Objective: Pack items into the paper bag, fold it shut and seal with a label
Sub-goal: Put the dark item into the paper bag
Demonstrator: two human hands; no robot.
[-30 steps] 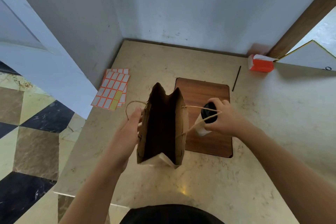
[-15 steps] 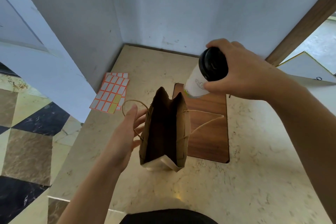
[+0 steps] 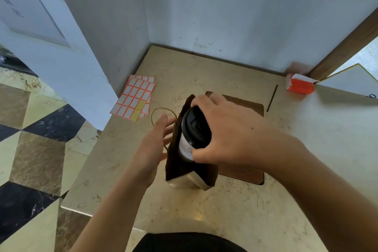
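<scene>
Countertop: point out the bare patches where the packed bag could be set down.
Free countertop lies in front of the paper bag, and right of the wooden board below the orange box. Crowded: label sheets on the left, both hands at the bag.

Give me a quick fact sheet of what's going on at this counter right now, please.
Activity: lowering a cup into a bag
Right hand: grips the lidded cup at its black lid, partly inside the bag's mouth
Left hand: fingers straight, against the paper bag side
Bag: upright, open, on the counter
Label sheets: flat, left of the bag, untouched
Wooden board: behind the bag
Orange box: far right corner
</scene>
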